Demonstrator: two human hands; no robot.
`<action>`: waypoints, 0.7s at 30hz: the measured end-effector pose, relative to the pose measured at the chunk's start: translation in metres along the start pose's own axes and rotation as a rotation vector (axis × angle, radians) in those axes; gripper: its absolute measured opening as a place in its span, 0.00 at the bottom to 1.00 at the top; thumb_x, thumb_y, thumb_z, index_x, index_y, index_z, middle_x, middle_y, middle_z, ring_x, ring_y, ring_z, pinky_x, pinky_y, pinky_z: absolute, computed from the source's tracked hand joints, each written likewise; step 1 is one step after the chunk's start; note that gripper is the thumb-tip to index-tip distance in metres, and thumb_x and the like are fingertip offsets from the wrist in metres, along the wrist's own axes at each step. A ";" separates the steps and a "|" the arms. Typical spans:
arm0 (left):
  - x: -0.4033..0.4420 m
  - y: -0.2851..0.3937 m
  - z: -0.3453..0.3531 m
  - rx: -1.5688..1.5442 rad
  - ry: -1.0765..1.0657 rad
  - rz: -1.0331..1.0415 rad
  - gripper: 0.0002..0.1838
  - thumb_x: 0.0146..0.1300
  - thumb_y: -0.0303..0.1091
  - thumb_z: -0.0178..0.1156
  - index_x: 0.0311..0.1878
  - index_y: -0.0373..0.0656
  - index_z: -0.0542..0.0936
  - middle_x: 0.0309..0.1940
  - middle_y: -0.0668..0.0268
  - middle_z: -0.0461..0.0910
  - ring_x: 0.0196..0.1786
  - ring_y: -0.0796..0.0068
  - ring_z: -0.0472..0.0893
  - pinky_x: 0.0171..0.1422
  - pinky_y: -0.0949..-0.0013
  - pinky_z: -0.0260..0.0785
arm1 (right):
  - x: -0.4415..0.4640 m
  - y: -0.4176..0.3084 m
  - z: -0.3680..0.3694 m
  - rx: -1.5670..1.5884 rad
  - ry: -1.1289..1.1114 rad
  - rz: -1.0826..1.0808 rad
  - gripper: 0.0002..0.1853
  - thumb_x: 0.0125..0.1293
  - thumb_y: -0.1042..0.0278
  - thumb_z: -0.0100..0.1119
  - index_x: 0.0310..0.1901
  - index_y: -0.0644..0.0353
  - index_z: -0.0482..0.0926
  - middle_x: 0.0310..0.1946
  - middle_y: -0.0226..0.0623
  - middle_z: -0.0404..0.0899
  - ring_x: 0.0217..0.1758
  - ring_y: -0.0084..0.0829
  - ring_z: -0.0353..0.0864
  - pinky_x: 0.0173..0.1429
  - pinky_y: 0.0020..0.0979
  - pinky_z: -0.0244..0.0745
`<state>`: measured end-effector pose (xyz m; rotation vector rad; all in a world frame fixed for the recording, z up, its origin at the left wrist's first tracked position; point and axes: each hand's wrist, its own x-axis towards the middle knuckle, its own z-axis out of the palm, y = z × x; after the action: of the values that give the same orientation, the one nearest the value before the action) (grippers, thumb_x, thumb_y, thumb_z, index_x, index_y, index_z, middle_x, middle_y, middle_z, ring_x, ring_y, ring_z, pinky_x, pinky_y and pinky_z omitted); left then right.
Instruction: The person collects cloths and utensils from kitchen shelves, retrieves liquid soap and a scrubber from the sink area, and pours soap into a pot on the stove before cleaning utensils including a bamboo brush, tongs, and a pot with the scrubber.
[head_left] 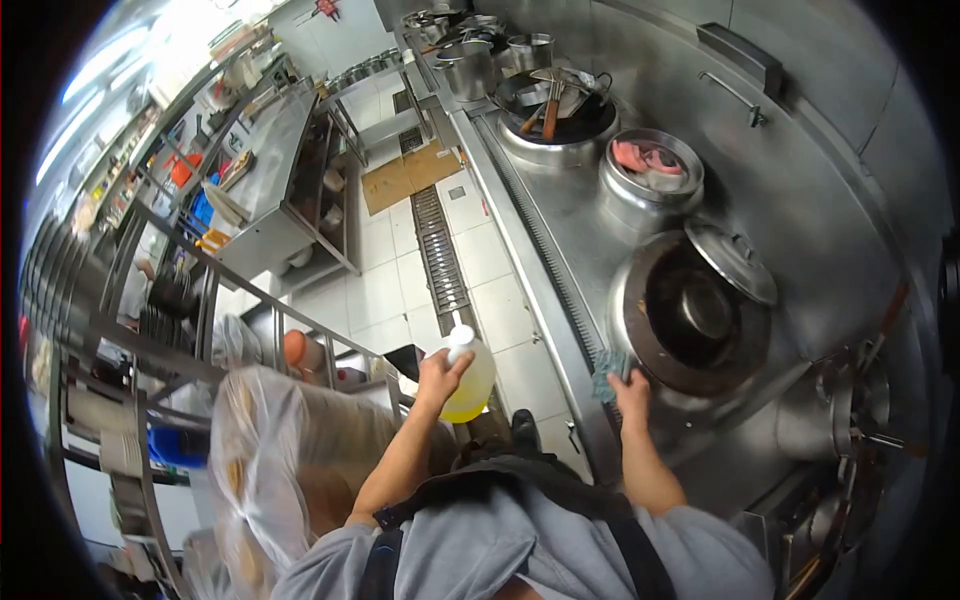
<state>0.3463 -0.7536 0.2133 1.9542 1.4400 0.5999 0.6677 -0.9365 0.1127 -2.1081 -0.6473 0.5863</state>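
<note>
My left hand [440, 378] is closed around the neck of a translucent squeeze bottle [474, 375] with yellow liquid in its lower part. The bottle's white nozzle points up and away from me over the floor. In my right hand [632, 390] is a crumpled blue-green scrubbing cloth [606, 376], gripped by the fingers at the front edge of the steel stove. Just beyond that hand sits a large dark wok [655, 345] in its burner ring, with a metal lid [732, 262] leaning on its far rim.
A steel pot [650, 190] with red cloth on top stands behind the wok. Farther back, another wok [550, 125] holds utensils. Pots stand at right. A plastic-wrapped stack [335, 440] and metal shelving [285, 315] flank my left. A drain grate [437, 245] and cardboard [410, 176] lie on the floor.
</note>
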 end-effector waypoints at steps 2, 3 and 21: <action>0.038 0.024 -0.011 0.021 -0.070 0.040 0.23 0.59 0.49 0.65 0.38 0.32 0.81 0.27 0.48 0.81 0.32 0.57 0.82 0.40 0.60 0.72 | 0.039 -0.041 0.022 -0.129 0.148 -0.029 0.21 0.51 0.60 0.71 0.42 0.65 0.80 0.33 0.45 0.83 0.37 0.50 0.81 0.46 0.42 0.75; 0.060 0.038 -0.014 0.017 -0.130 0.085 0.24 0.60 0.50 0.64 0.34 0.31 0.80 0.25 0.44 0.79 0.31 0.49 0.82 0.38 0.56 0.72 | 0.059 -0.057 0.035 -0.179 0.268 -0.157 0.22 0.51 0.59 0.71 0.43 0.65 0.80 0.35 0.45 0.83 0.37 0.52 0.80 0.47 0.43 0.75; 0.386 0.217 0.070 0.099 -0.874 0.612 0.10 0.58 0.31 0.61 0.43 0.40 0.82 0.32 0.51 0.82 0.39 0.52 0.83 0.45 0.60 0.73 | 0.329 -0.272 0.072 -0.078 0.006 -1.034 0.19 0.62 0.49 0.60 0.34 0.60 0.77 0.21 0.43 0.77 0.25 0.45 0.81 0.30 0.41 0.76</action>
<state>0.6538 -0.4449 0.3171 2.2972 0.3379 -0.1191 0.8080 -0.5467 0.2382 -1.5311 -1.6010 -0.0374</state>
